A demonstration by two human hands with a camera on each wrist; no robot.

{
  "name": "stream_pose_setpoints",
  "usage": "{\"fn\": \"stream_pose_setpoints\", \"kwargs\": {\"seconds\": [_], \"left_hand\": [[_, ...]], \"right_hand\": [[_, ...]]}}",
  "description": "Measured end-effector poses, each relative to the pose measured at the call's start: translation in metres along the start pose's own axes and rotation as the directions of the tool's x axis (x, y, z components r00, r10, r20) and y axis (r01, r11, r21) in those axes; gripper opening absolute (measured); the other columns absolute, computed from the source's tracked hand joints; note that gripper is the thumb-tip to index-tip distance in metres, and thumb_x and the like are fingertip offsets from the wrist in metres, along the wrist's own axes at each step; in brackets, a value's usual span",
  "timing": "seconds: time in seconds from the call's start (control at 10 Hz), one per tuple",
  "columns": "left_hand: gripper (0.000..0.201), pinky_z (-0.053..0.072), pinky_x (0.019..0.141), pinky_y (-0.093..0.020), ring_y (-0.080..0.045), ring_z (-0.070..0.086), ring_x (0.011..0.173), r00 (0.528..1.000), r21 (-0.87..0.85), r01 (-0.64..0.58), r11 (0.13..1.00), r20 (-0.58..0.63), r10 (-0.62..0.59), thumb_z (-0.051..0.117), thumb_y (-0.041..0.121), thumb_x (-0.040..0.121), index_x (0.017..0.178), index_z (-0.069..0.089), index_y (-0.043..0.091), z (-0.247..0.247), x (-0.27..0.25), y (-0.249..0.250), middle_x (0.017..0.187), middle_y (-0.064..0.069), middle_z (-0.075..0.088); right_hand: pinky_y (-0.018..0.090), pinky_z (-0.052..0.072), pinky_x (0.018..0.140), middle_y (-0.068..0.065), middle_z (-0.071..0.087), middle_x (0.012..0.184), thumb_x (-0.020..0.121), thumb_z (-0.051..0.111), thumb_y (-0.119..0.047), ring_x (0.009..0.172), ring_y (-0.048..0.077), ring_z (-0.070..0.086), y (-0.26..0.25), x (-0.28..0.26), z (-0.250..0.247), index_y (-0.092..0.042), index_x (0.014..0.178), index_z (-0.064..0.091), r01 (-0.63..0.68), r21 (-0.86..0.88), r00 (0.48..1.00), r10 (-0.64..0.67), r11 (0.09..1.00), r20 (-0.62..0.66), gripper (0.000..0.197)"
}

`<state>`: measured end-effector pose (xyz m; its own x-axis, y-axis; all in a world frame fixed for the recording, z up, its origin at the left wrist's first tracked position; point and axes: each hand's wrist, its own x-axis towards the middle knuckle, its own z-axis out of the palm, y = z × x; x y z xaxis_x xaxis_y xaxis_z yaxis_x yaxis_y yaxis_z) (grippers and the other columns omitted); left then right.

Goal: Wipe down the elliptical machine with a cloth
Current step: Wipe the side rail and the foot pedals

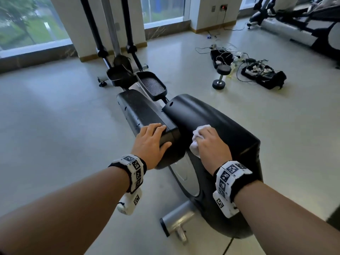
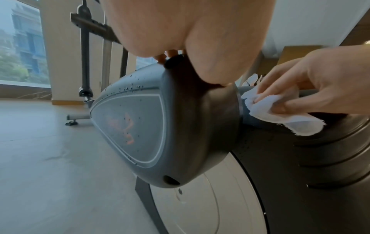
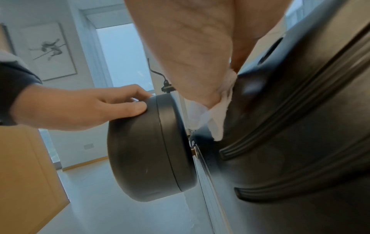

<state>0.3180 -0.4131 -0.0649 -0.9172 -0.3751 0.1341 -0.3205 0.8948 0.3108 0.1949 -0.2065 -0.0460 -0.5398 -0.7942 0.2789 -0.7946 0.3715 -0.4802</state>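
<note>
Black elliptical machine (image 1: 206, 126) with rounded rear housing and silver side disc, standing on pale floor. Water drops on its left crank cover (image 2: 128, 126). White cloth (image 1: 197, 138), crumpled, pressed against top left of the housing, beside the crank cover.

Most of the white cloth (image 1: 196, 139) lies hidden under the right hand (image 1: 211, 144). The elliptical machine (image 1: 211, 126) loses its upright bars at the head view's top edge. The tangled gear (image 1: 257, 70) on the floor (image 1: 55, 126) is too small to identify.
</note>
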Motion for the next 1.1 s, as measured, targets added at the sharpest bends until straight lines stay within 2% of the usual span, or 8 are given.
{"fn": "stream_pose_setpoints", "kwargs": {"seconds": [0.1, 0.2, 0.3, 0.4, 0.6, 0.8, 1.0, 1.1], "left_hand": [[0.063, 0.039, 0.117, -0.048, -0.03, 0.041, 0.136, 0.998, 0.008, 0.009, 1.0, 0.058, -0.01, 0.059, 0.053, 0.099, 0.152, 0.048, 0.019, -0.009, 0.004, 0.003, 0.153, -0.003, 0.044], [0.064, 0.042, 0.113, -0.05, -0.029, 0.042, 0.134, 0.999, -0.019, -0.004, 1.0, 0.047, 0.005, 0.058, 0.056, 0.098, 0.15, 0.049, 0.021, -0.005, 0.005, -0.003, 0.151, -0.001, 0.046], [0.062, 0.045, 0.106, -0.047, -0.026, 0.045, 0.127, 0.998, -0.023, -0.058, 0.998, 0.014, 0.058, 0.051, 0.063, 0.095, 0.144, 0.052, 0.025, -0.001, 0.01, -0.016, 0.142, 0.003, 0.05], [0.052, 0.047, 0.099, -0.043, -0.021, 0.048, 0.114, 0.989, -0.066, -0.148, 0.987, 0.001, 0.148, 0.044, 0.061, 0.098, 0.135, 0.059, 0.027, -0.008, 0.022, -0.028, 0.127, 0.007, 0.055], [0.028, 0.048, 0.102, -0.038, -0.016, 0.051, 0.113, 0.957, -0.291, -0.234, 0.928, 0.099, 0.273, 0.057, 0.038, 0.101, 0.121, 0.071, 0.026, -0.031, 0.061, -0.059, 0.118, 0.011, 0.064], [0.023, 0.045, 0.105, -0.037, -0.017, 0.048, 0.118, 0.967, -0.356, -0.147, 0.923, 0.144, 0.21, 0.06, 0.034, 0.101, 0.12, 0.07, 0.024, -0.035, 0.102, -0.096, 0.121, 0.007, 0.062], [0.045, 0.039, 0.117, -0.043, -0.027, 0.041, 0.135, 0.923, -0.313, -0.132, 0.941, 0.308, 0.232, 0.061, 0.031, 0.103, 0.145, 0.058, 0.018, -0.025, 0.126, -0.121, 0.146, -0.001, 0.053], [0.046, 0.041, 0.115, -0.04, -0.026, 0.043, 0.132, 0.914, -0.278, -0.172, 0.945, 0.312, 0.258, 0.062, 0.036, 0.101, 0.144, 0.058, 0.021, -0.02, 0.133, -0.127, 0.143, 0.001, 0.053]], "right_hand": [[0.03, 0.014, 0.086, -0.029, 0.012, 0.091, 0.082, 0.064, 0.015, 0.096, -0.035, 0.01, 0.001, 0.0, 0.0, 0.014, 0.095, 0.067, -0.191, -0.074, 0.971, 0.199, 0.979, 0.13, 0.014], [0.029, 0.012, 0.088, -0.024, 0.037, 0.096, 0.086, 0.06, 0.011, 0.095, -0.023, 0.021, 0.002, 0.011, 0.002, 0.008, 0.104, 0.069, -0.202, -0.137, 0.975, 0.213, 0.97, 0.07, 0.02], [0.03, 0.013, 0.088, 0.021, 0.057, 0.122, 0.09, 0.057, 0.006, 0.101, 0.008, 0.049, -0.004, 0.026, 0.012, 0.004, 0.111, 0.069, -0.21, -0.24, 0.97, 0.233, 0.948, 0.072, 0.024], [0.026, 0.029, 0.076, 0.019, 0.054, 0.127, 0.093, 0.055, -0.001, 0.114, 0.038, 0.051, -0.013, 0.039, 0.019, 0.001, 0.116, 0.068, -0.264, -0.33, 0.949, 0.305, 0.906, 0.078, 0.026], [0.035, 0.044, 0.094, 0.009, 0.058, 0.124, 0.093, 0.055, -0.003, 0.116, 0.026, 0.049, -0.023, 0.06, 0.012, -0.013, 0.114, 0.071, -0.427, -0.324, 0.889, 0.458, 0.844, 0.023, 0.028], [0.027, 0.047, 0.085, -0.008, 0.062, 0.101, 0.089, 0.067, -0.015, 0.095, 0.015, 0.059, -0.072, 0.084, 0.007, -0.023, 0.106, 0.063, -0.573, 0.129, 0.754, 0.582, 0.81, -0.305, 0.02], [0.031, 0.05, 0.092, 0.001, 0.058, 0.106, 0.094, 0.066, -0.01, 0.099, 0.019, 0.057, -0.116, 0.092, 0.051, -0.01, 0.107, 0.07, -0.607, 0.032, 0.786, 0.606, 0.794, -0.122, 0.014], [0.041, 0.056, 0.075, 0.007, 0.062, 0.092, 0.083, 0.074, 0.003, 0.082, 0.026, 0.06, -0.116, 0.1, 0.056, -0.005, 0.092, 0.071, -0.527, -0.134, 0.845, 0.5, 0.839, -0.187, 0.012]]}}
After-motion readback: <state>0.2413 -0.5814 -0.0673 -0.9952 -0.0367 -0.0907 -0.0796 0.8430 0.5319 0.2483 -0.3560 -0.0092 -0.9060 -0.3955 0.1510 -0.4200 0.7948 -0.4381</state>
